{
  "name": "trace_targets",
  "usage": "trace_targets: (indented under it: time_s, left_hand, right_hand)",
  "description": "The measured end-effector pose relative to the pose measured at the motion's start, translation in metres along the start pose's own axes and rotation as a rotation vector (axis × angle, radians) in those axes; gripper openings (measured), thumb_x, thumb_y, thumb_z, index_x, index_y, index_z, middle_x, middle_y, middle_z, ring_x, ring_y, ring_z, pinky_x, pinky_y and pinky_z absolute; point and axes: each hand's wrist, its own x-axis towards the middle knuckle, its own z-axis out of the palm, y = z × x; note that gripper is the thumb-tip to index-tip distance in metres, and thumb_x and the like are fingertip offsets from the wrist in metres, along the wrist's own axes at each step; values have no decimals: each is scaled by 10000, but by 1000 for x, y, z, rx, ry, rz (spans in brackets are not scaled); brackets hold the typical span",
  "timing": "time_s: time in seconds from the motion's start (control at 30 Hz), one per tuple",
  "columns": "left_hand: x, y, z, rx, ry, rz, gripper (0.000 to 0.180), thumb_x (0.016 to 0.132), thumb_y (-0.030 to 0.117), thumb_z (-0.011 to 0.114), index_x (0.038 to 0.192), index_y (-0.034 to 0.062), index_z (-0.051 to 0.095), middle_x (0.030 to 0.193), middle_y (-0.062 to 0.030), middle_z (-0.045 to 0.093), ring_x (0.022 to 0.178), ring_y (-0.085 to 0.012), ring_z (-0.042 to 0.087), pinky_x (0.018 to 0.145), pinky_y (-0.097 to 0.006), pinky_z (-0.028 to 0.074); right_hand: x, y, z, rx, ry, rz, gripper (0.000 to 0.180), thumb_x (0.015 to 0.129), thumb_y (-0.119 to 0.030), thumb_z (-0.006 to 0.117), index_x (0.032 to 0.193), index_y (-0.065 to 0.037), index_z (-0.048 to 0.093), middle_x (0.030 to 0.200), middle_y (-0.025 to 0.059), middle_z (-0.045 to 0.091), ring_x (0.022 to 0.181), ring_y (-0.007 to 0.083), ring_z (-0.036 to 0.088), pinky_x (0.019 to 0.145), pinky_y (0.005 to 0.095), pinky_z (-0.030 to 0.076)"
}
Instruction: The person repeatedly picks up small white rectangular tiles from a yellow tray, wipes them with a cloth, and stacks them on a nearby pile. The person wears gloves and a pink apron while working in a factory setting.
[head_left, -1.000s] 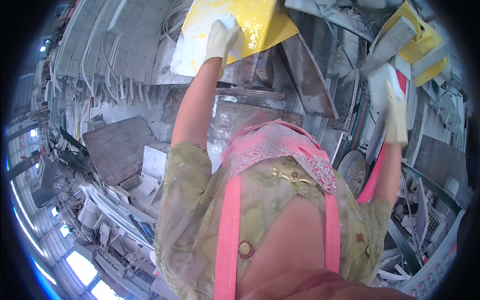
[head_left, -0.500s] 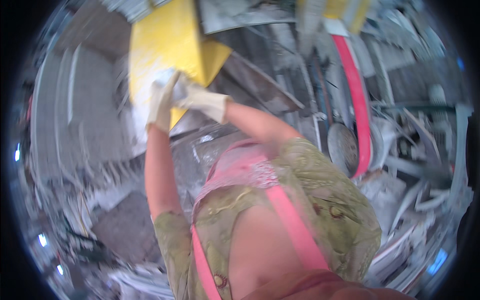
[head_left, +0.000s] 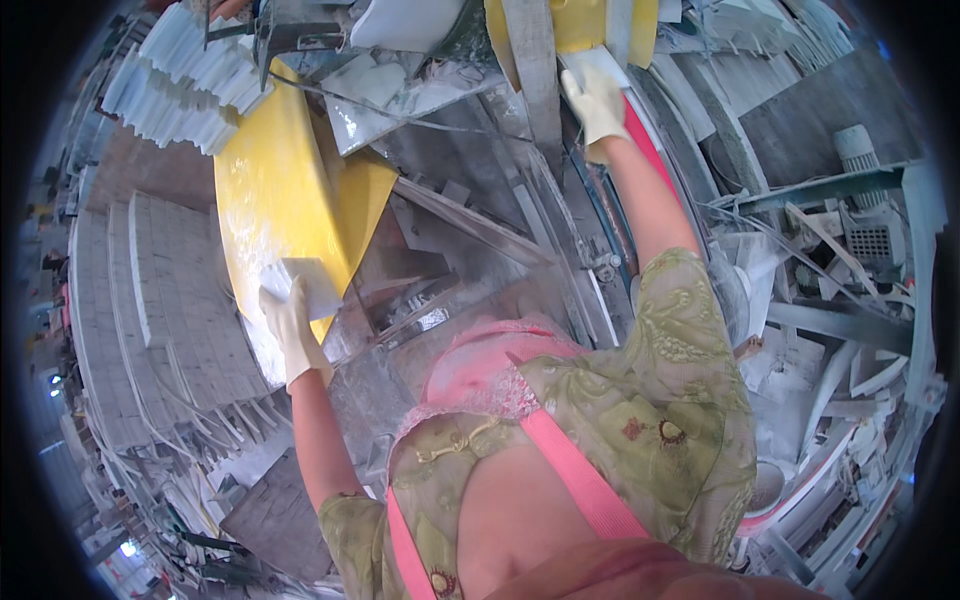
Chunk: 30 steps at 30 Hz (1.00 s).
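My left hand (head_left: pixel 290 325), in a cream glove, grips a small white rectangular tile (head_left: pixel 308 282) over the lower end of the yellow sheet (head_left: pixel 285 180). White dust coats that sheet. Stretched far forward, my right hand (head_left: pixel 600 105), gloved as well, lies at a flat white piece (head_left: pixel 608 62) by the upper end of a red belt (head_left: pixel 655 150). Its thumb stands apart from the other fingers, which reach over the white piece; whether they touch it is hard to tell.
Grey stacked slabs (head_left: pixel 170 300) stand at the left, with white corrugated pieces (head_left: pixel 190 70) at the upper left. A grey upright board (head_left: pixel 532 75) rises just left of my right hand. Dusty metal bars, a white motor (head_left: pixel 858 160) and scrap crowd the right side.
My hands were together over the yellow sheet and have parted. The right hand has reached across to the belt's upper end; the left keeps the tile. The view has shifted too.
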Motion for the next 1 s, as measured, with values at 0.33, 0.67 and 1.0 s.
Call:
trace_targets:
  time_s: [0.33,0.67,1.0]
  left_hand:
    - [13,-31,5,-122,-24,-1,990,795,329,788,1518,-124,284,1508,-313,409,1402,-382,434,1153,-393,363]
    - [18,-30,9,-168,14,97,937,806,346,812,1480,-128,366,1479,-296,462,1379,-350,467,1148,-382,374]
    - [15,-17,5,-362,-210,115,875,789,285,839,1480,-50,422,1368,-223,593,1164,-305,646,984,-412,534]
  right_hand:
    - [30,49,34,-297,-54,-122,714,953,-521,544,1485,-55,441,1532,174,416,1420,331,349,1176,544,252]
    - [-120,103,-67,-346,-310,-254,680,1003,-415,507,1572,-92,320,1622,201,299,1513,353,258,1233,480,202]
    - [-121,85,-111,-512,-121,-558,568,856,-182,599,1418,-162,524,1257,158,603,1190,304,571,991,513,451]
